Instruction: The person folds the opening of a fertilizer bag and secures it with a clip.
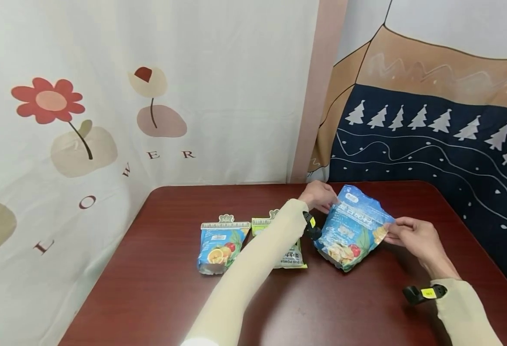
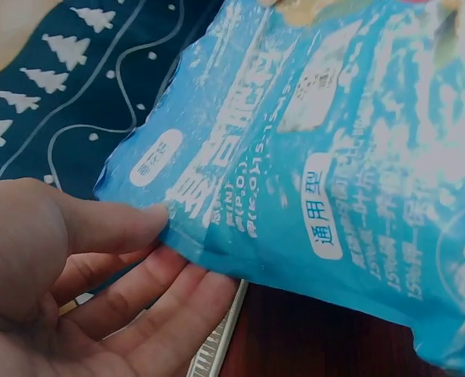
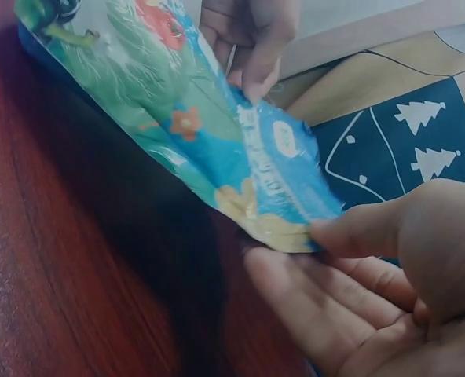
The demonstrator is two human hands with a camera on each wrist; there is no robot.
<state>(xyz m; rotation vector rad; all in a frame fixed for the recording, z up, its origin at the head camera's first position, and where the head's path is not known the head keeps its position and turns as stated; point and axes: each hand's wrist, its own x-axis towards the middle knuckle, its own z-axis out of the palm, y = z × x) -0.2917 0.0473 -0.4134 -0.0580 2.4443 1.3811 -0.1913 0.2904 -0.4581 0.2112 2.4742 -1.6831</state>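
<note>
A blue fertilizer bag (image 1: 352, 229), printed with fruit and leaves, is held tilted over the right part of the table. My left hand (image 1: 319, 195) pinches its upper left edge, the thumb on the printed front and the other fingers behind, as the left wrist view shows. On the opposite side my right hand (image 1: 415, 238) pinches the bag's right edge between thumb and fingers. The bag's top edge looks uneven; whether it is open cannot be told. Below the left fingers, a pale strip with ruler-like marks (image 2: 213, 345) is partly visible.
Left of my left forearm lies a smaller blue bag (image 1: 219, 247) with a clip along its top. Beside it a green and grey bag (image 1: 291, 259), also clipped, is partly hidden by the sleeve. The dark red table (image 1: 149, 288) meets printed curtains behind.
</note>
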